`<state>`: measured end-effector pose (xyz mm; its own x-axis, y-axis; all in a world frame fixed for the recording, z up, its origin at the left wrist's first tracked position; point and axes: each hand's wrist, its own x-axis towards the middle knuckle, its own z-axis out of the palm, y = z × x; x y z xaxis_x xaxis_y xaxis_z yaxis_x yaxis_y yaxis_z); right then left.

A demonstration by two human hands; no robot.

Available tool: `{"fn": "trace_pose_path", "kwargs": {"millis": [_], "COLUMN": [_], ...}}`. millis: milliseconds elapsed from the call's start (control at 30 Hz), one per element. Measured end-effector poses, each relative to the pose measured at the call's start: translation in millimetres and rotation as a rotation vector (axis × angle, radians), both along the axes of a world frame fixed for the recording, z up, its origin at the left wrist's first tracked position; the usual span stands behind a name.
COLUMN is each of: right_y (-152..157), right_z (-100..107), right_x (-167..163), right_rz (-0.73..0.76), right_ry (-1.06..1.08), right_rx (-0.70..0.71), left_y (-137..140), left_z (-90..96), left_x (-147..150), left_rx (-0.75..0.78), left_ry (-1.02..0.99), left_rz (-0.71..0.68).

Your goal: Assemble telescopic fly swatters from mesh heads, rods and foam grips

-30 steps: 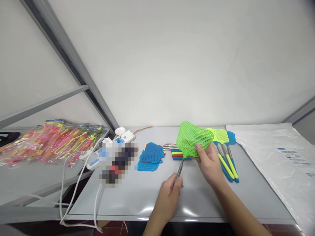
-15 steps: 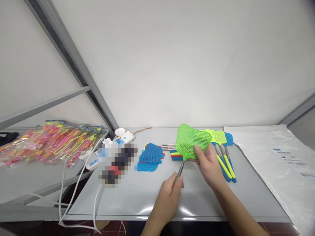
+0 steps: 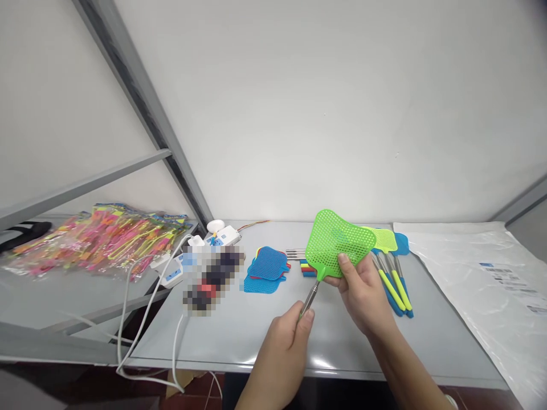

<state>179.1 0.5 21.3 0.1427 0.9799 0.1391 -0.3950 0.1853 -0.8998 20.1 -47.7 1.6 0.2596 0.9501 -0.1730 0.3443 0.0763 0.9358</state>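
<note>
A green fly swatter point(image 3: 335, 242) is held up over the table between both hands. My right hand point(image 3: 363, 290) grips its perforated head at the right, thumb on the near face. My left hand point(image 3: 284, 339) is wrapped round the swatter's metal rod below the head; the handle end is hidden in the fist. Behind the green head, metal rods point(image 3: 294, 254) with coloured handles lie partly hidden. Left of it is a pile of loose swatter heads point(image 3: 268, 265), blue on top with red and yellow edges. Assembled yellow and blue fly swatters point(image 3: 395, 287) lie right of my right hand.
White power strips point(image 3: 173, 270) and cables point(image 3: 128, 319) lie at the left, beside a pixelated patch. Bagged pink and yellow items point(image 3: 102, 239) are heaped on the far-left surface. A white plastic sheet point(image 3: 478, 285) with a label covers the table's right side.
The green swatter and both hands look slightly closer to the camera, with the left hand a little lower. The whole view has shifted a bit; the grips are the same.
</note>
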Motion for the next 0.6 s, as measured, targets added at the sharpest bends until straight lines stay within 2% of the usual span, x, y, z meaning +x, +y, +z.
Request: {"fn": "trace_pose_path", "kwargs": {"millis": [67, 167, 267, 367, 433, 533, 600], "right_y": [-1, -6, -16, -28, -34, -41, -41], "right_z": [1, 0, -5, -12, -16, -22, -25], "right_x": [3, 5, 0, -6, -9, -10, -7], "right_rz": [0.027, 0.110, 0.248, 0.344, 0.386, 0.401, 0.340], "right_ry": [0.004, 0.027, -0.005, -0.181, -0.302, -0.380, -0.397], "right_rx": [0.000, -0.017, -0.081, -0.105, -0.079, -0.072, -0.076], "left_y": [0, -2, -5, -8, -9, -11, -13], "left_z": [0.4, 3.5, 4.5, -0.4, -5.7, -13.5, -17.5], "left_x": [-1, -2, 0, 5, 10, 18, 21], "left_rx": [0.020, 0.001, -0.111, -0.254, -0.295, -0.312, -0.331], "left_ry": [0.042, -0.029, -0.227, -0.447, -0.566, -0.676, -0.697], "left_rz": [0.015, -0.014, -0.073, -0.125, -0.125, -0.104, -0.112]}}
